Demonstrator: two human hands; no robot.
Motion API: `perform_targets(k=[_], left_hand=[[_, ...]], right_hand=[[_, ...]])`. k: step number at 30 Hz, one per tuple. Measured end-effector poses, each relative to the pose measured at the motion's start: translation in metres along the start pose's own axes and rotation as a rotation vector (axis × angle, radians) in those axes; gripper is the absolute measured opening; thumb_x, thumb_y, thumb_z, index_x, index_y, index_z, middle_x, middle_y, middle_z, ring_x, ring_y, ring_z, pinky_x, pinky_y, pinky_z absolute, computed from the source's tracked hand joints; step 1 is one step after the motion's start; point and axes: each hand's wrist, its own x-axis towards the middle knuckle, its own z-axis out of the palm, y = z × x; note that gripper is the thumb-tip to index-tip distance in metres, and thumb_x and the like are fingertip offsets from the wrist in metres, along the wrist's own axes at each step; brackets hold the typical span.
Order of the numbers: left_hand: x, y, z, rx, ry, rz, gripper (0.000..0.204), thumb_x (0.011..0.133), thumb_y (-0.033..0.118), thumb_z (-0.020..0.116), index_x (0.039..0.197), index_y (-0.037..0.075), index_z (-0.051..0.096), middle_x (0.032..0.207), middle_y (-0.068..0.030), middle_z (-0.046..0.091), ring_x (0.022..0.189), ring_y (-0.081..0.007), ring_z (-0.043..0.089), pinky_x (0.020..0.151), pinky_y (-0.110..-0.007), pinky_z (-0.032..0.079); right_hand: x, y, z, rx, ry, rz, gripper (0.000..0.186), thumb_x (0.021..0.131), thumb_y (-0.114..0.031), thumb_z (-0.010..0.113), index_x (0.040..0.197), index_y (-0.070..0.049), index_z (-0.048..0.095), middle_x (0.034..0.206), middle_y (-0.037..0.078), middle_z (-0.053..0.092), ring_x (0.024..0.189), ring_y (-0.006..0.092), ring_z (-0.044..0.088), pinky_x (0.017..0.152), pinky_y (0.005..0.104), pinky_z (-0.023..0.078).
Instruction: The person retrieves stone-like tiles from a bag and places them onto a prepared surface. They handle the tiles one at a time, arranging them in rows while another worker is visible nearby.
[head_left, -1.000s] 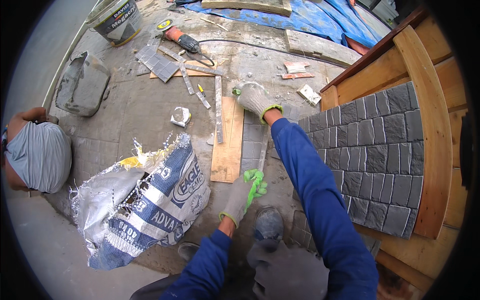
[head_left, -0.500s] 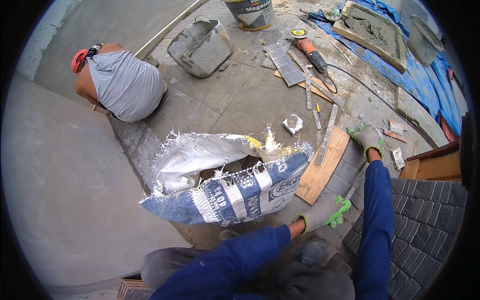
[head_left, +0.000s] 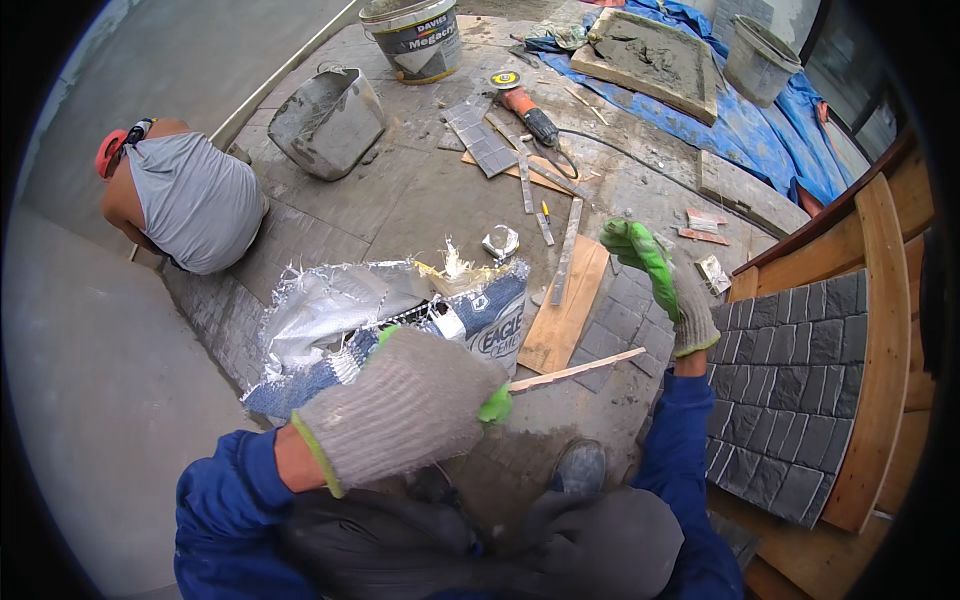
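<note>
My left hand [head_left: 405, 400], in a grey knit glove with green coating, is closed in front of the sack, its back facing up. From beside its thumb a narrow pale strip [head_left: 580, 370] points right; the grip itself is hidden behind the glove. My right hand [head_left: 662, 285], gloved alike, is raised over the grey tiles [head_left: 632, 310], its fingers apart and curved with nothing visible in them. A torn blue and white woven sack [head_left: 500, 325] gapes behind my left hand. Right of it lies a wooden board [head_left: 565, 315] with a thin tile strip [head_left: 567, 250] across it.
A co-worker [head_left: 195, 200] crouches at the left. Farther off are a grey tub [head_left: 328, 125], a paint bucket [head_left: 412, 45], an angle grinder [head_left: 525, 110] with its cord, and a mortar tray [head_left: 650, 65] on blue tarp. Dark tile sheets [head_left: 785, 390] lean by wooden planks [head_left: 870, 360] at right.
My left hand has moved left and up toward the camera, bringing the narrow strip with it. My right hand has risen from the ground, fingers now pointing up. The view has swung right.
</note>
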Motion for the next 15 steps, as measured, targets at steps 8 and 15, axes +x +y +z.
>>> perform_targets(k=[8,15], left_hand=[[-0.100,-0.045,-0.093,-0.237,0.528,-0.366,0.061,0.080,0.029,0.085,0.134,0.007,0.066,0.114,-0.0117,0.075,0.103,-0.0201,0.073,0.096,-0.037,0.056],[-0.109,-0.069,-0.003,-0.111,-0.002,-0.630,0.054,0.084,0.032,0.078,0.133,0.011,0.065,0.120,-0.0139,0.071,0.106,-0.0325,0.070,0.091,-0.044,0.055]], right_hand=[[-0.034,-0.195,-0.007,-0.369,-0.467,-0.289,0.039,0.083,-0.024,0.080,0.117,-0.004,0.075,0.086,0.012,0.077,0.074,0.0203,0.073,0.070,0.0331,0.058],[-0.007,-0.219,-0.018,-0.394,-0.372,0.038,0.031,0.094,-0.023,0.072,0.117,-0.002,0.075,0.063,0.004,0.066,0.052,0.0076,0.061,0.050,0.0261,0.049]])
